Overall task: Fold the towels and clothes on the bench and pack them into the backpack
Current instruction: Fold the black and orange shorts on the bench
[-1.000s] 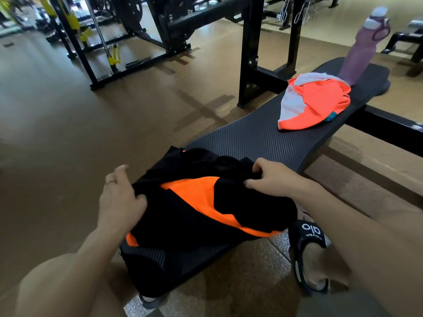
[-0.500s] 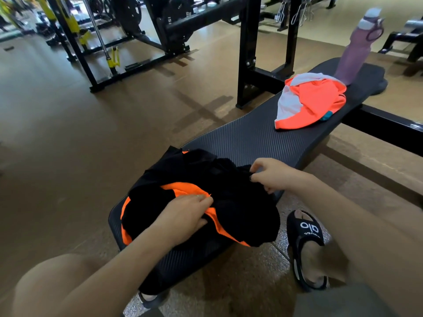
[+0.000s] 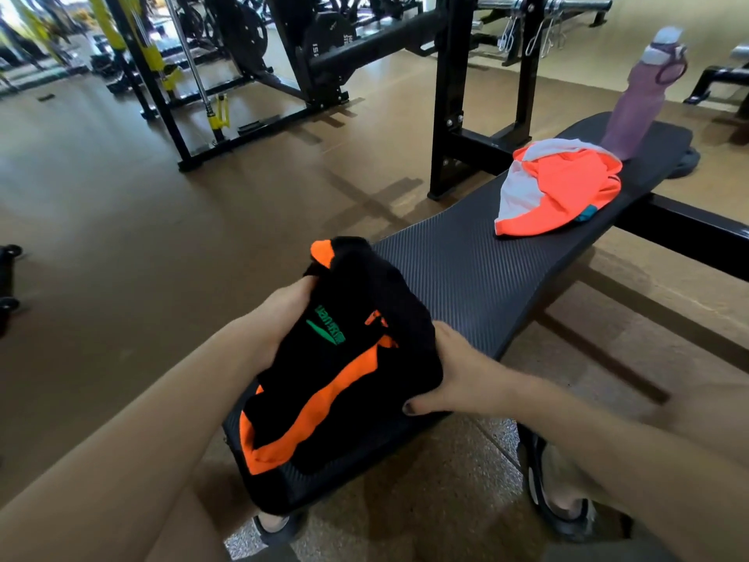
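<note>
Black-and-orange clothing (image 3: 356,358), bunched into a loose bundle, sits between the person's two hands over the near end of the worktop (image 3: 466,269). It is mostly black, with a broad orange stripe curving along its lower edge, a small orange tip poking up at the top, and a green logo printed near the left side. Its lower part appears to rest on the dark ribbed padding, while the upper part is raised in the hands.

The left hand (image 3: 279,318) grips the bundle's left side, its fingers curled into the fabric near the logo. The right hand (image 3: 462,371) holds the right side, with the fingers (image 3: 441,338) wrapped against the black cloth and the thumb, with a dark nail, tucked under the lower edge.

Farther along the worktop, well apart from the bundle, lies a neon-orange and white garment (image 3: 563,192), crumpled in a heap with a small teal tag at its edge. Just beyond it, at the far end, a purple water bottle (image 3: 640,99) stands upright, close to the garment's far side.

A black sandal (image 3: 555,492) on the person's foot shows on the floor to the right of the worktop. Black and yellow gym racks (image 3: 283,66) stand on the brown floor behind.
</note>
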Motion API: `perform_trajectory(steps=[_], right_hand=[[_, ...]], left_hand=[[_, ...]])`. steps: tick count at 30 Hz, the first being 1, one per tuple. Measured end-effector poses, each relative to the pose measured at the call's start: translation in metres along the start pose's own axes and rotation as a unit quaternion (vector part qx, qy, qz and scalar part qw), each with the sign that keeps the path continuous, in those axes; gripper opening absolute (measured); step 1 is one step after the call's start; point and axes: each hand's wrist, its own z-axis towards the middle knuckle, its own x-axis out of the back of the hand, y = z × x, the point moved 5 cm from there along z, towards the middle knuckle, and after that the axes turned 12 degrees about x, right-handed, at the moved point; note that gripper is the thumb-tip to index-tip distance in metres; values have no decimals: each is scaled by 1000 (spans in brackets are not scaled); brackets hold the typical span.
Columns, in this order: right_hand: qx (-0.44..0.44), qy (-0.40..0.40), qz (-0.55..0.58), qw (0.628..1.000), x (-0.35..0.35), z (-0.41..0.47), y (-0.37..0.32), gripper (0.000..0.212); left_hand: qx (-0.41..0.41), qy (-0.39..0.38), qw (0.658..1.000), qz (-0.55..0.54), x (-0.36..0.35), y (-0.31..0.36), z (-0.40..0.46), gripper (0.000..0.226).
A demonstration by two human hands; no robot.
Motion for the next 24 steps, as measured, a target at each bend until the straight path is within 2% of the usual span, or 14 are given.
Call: perform_trajectory(steps=[2,4,6,8,10,12,15,19,22,24], right_hand=[[28,49,-79,995,-13,5,5,57],[-4,89,-48,995,-10,10,12,21],[-78,163,7,984,7,17,19,7],[-136,250,131,950,32,20,22,15],[-162,311,266,898,57,20,23,18],[-177,350,307,867,82,15,27,18],[-176,373,340,845,105,7,27,20],[-148,344,419,827,113,4,15,29],[-86,296,482,820,120,2,4,37],[-79,296,513,802,128,0,5,30]], left_hand=[[39,-24,999,-1,-8,-7,1,45],[70,-20,997,-9,-11,-10,3,54],[79,7,997,4,-9,-7,5,51],[3,79,991,106,1,6,8,49],[-74,128,971,187,12,18,8,50],[-103,111,965,216,20,21,13,48],[-114,74,961,243,21,22,16,37],[-173,69,965,186,16,31,12,37],[-197,92,974,66,15,44,10,31],[-181,102,978,-11,16,51,14,30]])
